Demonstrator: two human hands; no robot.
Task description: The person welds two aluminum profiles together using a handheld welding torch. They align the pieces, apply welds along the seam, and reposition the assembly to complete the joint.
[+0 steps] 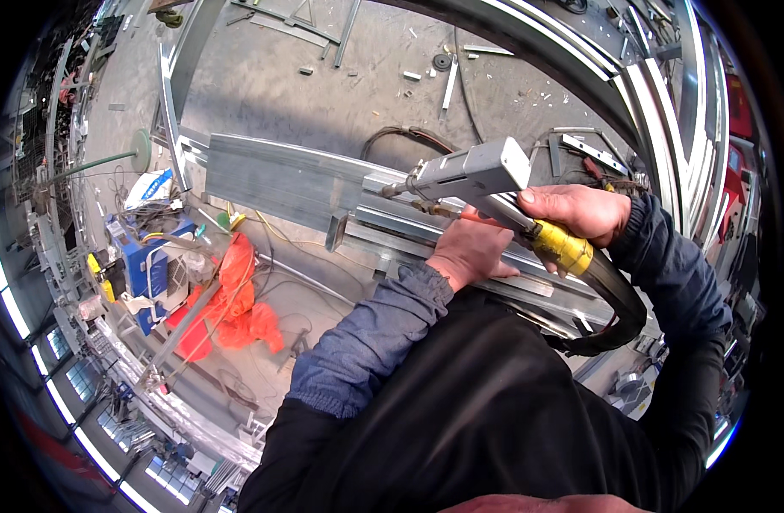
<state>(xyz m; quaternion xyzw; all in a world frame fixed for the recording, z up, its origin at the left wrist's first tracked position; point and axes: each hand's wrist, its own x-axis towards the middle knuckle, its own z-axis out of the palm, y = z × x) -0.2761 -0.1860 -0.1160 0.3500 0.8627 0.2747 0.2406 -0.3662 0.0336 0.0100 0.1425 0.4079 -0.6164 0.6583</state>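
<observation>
The right hand (577,218) grips the grey tool (473,169) by its handle (510,214); the left hand (471,248) is just beside, over metal bars (392,232), its hold unclear from here.

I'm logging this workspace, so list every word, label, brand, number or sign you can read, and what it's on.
None legible enough to quote.
White-and-blue plastic bag: pale marks on its blue part, too small to read.
Blue boxy machine: pale mark near its top corner, too small.
Grey box-shaped tool: no readable text.
</observation>
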